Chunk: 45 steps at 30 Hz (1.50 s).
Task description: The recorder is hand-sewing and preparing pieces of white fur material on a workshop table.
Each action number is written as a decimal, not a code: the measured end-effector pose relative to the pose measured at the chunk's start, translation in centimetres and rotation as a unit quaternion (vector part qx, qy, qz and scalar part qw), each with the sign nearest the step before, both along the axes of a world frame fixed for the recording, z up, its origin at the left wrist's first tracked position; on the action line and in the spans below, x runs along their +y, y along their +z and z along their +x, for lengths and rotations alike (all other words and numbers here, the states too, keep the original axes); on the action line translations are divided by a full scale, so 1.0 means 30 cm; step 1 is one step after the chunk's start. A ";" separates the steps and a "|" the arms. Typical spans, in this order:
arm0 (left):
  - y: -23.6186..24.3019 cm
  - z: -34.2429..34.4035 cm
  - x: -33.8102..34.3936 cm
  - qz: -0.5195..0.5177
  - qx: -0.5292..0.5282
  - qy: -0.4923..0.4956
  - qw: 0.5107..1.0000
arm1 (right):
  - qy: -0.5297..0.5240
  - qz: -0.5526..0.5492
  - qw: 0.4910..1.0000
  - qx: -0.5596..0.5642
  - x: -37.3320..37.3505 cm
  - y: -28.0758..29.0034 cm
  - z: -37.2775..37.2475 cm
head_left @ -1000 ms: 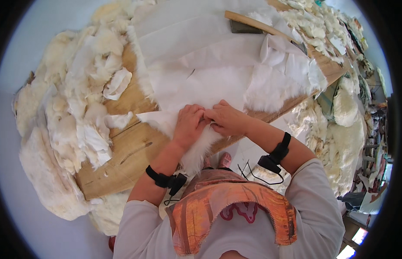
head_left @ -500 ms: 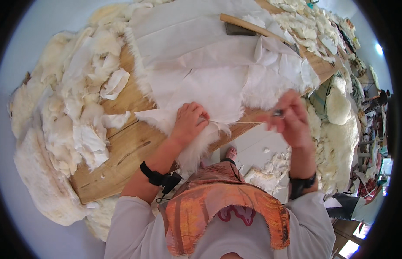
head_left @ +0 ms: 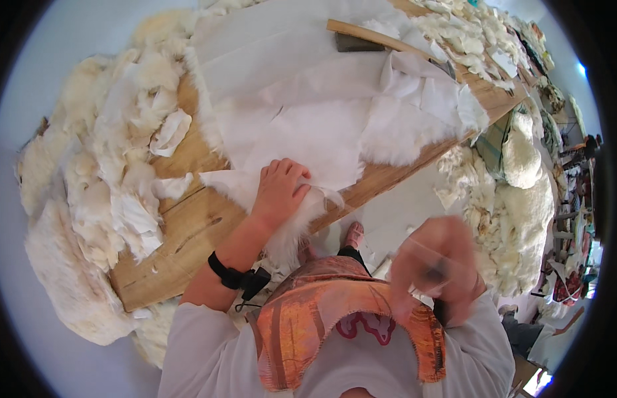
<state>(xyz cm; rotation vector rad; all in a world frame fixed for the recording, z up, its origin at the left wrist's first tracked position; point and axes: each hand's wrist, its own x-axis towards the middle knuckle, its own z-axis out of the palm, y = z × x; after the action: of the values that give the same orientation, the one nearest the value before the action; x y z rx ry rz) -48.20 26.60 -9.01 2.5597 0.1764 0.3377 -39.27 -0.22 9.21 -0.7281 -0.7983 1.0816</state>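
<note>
A large white fur pelt (head_left: pixel 288 132) lies skin side up over the wooden table, with fluffy hair showing along its edges. At its near edge my left hand (head_left: pixel 279 189) is closed on the pelt, thumb and fingers bent over the edge and a tuft of long hair hanging below. My right hand (head_left: pixel 437 265) is raised off the table, close to my body on the right. Motion smears its fingers, and what they hold cannot be made out. A faint pale streak, perhaps thread, crosses near it.
A wooden bar (head_left: pixel 381 38) and a dark block (head_left: pixel 358 43) lie on the pelt's far part. Cream fur scraps heap up on the table's left (head_left: pixel 116 132) and far right (head_left: pixel 481 46). More pelts (head_left: pixel 520 225) hang at the right. Scraps litter the floor.
My right hand has swung from beside the table edge back toward my body. The pale thread stretched taut between my hands no longer shows there. My left hand keeps its place on the pelt.
</note>
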 end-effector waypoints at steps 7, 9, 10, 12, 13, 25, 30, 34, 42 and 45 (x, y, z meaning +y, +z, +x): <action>-0.002 0.001 -0.008 0.010 -0.017 0.007 1.000 | -0.345 -0.253 0.460 -0.778 -0.088 -0.045 0.286; 0.001 0.007 -0.016 0.009 -0.025 0.003 1.000 | -0.177 -0.453 0.474 -0.734 -0.211 -0.106 0.283; 0.000 0.003 -0.011 0.012 -0.022 0.004 1.000 | -0.084 -0.460 0.599 -0.650 -0.189 -0.092 0.241; -0.002 -0.011 -0.006 0.007 -0.023 0.013 1.000 | 0.083 -0.330 0.763 -0.550 -0.092 -0.054 0.145; 0.000 -0.016 -0.007 -0.002 -0.028 0.012 1.000 | 0.074 -0.224 0.813 -0.532 -0.027 -0.069 0.085; 0.065 0.044 -0.018 -0.281 -0.022 0.047 0.958 | -0.072 -0.283 0.804 -0.517 0.203 -0.418 -0.028; -0.027 0.071 -0.020 0.064 -0.031 -0.016 0.997 | -0.071 -0.283 0.798 -0.527 0.180 -0.397 -0.039; -0.052 0.082 0.010 0.017 -0.003 -0.036 0.999 | -0.045 -0.284 0.783 -0.551 0.143 -0.340 -0.022; -0.029 0.061 0.011 0.068 -0.054 -0.046 0.995 | -0.129 -0.131 0.954 -0.238 0.277 -0.353 -0.011; 0.063 0.038 -0.004 -0.122 -0.063 -0.141 0.981 | -0.244 -0.351 0.805 -0.412 0.258 -0.494 0.142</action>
<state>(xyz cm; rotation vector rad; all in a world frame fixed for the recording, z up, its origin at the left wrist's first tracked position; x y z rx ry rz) -47.05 26.50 -7.11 2.2736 -0.1804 0.3450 -35.02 7.50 -5.61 -2.0106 -0.8359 0.5206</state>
